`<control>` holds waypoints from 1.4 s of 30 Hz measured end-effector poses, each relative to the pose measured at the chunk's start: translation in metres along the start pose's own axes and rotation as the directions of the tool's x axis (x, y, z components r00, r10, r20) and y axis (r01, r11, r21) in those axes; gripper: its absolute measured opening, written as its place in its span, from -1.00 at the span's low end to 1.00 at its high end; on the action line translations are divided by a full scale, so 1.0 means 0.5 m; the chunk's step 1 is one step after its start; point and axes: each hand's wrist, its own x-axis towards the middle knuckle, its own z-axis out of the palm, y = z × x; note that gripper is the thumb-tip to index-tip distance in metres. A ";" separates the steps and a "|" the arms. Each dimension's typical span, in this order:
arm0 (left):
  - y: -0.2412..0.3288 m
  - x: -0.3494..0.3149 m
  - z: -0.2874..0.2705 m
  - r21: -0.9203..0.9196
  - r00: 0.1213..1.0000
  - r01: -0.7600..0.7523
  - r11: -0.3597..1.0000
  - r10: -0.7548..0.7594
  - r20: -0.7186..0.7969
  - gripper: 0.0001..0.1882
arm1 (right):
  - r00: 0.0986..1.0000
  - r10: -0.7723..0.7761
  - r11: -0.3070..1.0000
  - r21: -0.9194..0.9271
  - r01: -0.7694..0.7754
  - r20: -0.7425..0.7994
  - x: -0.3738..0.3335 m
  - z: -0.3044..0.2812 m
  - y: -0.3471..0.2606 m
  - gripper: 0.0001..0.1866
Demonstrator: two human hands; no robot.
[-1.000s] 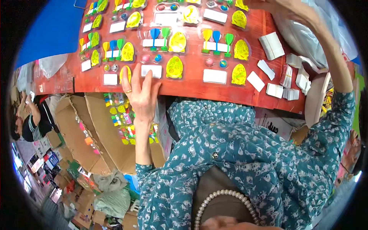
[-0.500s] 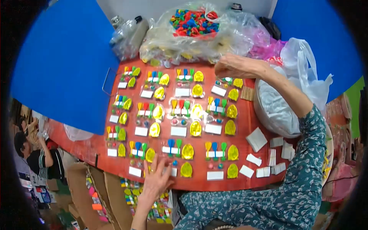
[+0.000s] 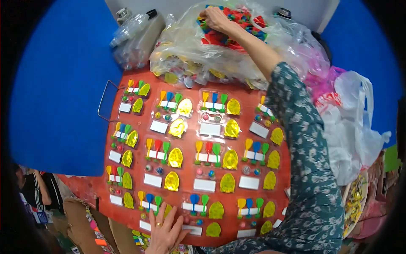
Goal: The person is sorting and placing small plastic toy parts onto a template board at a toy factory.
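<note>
My right hand (image 3: 216, 20) is at the far side, over a heap of small red, blue and green plastic pieces (image 3: 243, 19) in a clear bag. Its fingers are bent together at the heap's left edge; what they hold is hidden. Close to me, my left hand (image 3: 165, 230) lies with fingers spread, touching the clear blister trays in the front row. The front middle tray holds a blue paddle-shaped piece (image 3: 194, 202) and a green one (image 3: 204, 203), a white card, small balls and yellow foil egg shapes (image 3: 216, 210).
Rows of similar filled trays cover the red table (image 3: 131, 167). Behind them bulges the clear plastic bag (image 3: 177, 55), with a grey jug (image 3: 146, 36) at its left. White plastic bags (image 3: 349, 135) lie at right. A blue panel (image 3: 63, 84) stands at left.
My right hand has moved away and to the left, from above the back trays to the heap in the bag. The view has shifted. My left hand stays by the front trays.
</note>
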 end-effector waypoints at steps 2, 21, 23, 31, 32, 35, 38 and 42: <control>-0.010 -0.009 0.000 -0.036 0.997 0.046 0.998 -0.047 -0.054 -0.56 | 0.995 -0.061 0.986 -0.159 0.049 -0.073 0.033 0.070 0.027 -0.78; -0.065 -0.010 0.033 -0.051 0.945 0.221 0.974 -0.227 -0.234 -0.70 | 0.994 -0.102 0.829 -0.555 0.069 -0.028 0.127 0.198 0.246 -0.68; -0.063 -0.007 0.019 -0.022 0.939 0.270 0.963 -0.268 -0.214 -0.70 | 0.978 -0.049 0.955 -0.295 -0.014 -0.205 0.091 0.255 0.188 -0.74; -0.069 -0.001 0.023 -0.049 0.932 0.246 0.968 -0.251 -0.261 -0.73 | 0.976 -0.183 0.892 -0.437 0.115 -0.119 0.096 0.209 0.194 -0.84; -0.072 0.001 0.026 -0.054 0.933 0.241 0.969 -0.246 -0.263 -0.73 | 0.992 -0.116 0.891 -0.447 0.077 -0.059 0.101 0.208 0.201 -0.86; -0.075 -0.006 0.022 -0.059 0.927 0.255 0.965 -0.261 -0.269 -0.74 | 0.960 -0.228 0.876 -0.465 0.128 -0.165 0.082 0.220 0.174 -0.89; -0.071 -0.005 0.024 -0.085 0.921 0.257 0.963 -0.271 -0.279 -0.73 | 0.954 -0.257 0.844 -0.517 0.143 -0.156 0.088 0.180 0.217 -0.88; -0.069 -0.066 0.002 -0.045 0.907 0.394 0.918 -0.396 -0.147 -0.64 | 0.931 0.091 0.993 -0.101 -0.059 0.353 0.138 0.149 0.120 -0.76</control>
